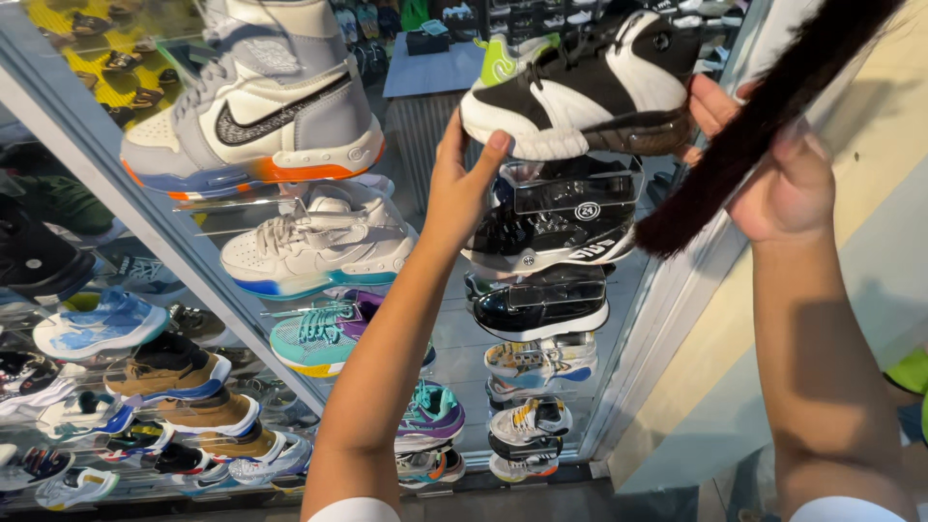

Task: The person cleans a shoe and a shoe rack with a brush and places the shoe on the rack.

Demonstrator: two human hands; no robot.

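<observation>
Black-and-white sneaker (590, 82) sits up at the top clear shelf (570, 188). My left hand (464, 179) pinches its toe, my right hand (773, 164) cups the heel and clamps a dark duster (744, 135). I'd keep the sole level and brush clear.

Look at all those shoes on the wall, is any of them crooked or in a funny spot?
Yes, one. The black and white sneaker at the top is off its clear shelf, tilted, held at toe and heel by the left hand and right hand. The right hand also grips a dark furry duster. The other shoes sit level.
</observation>
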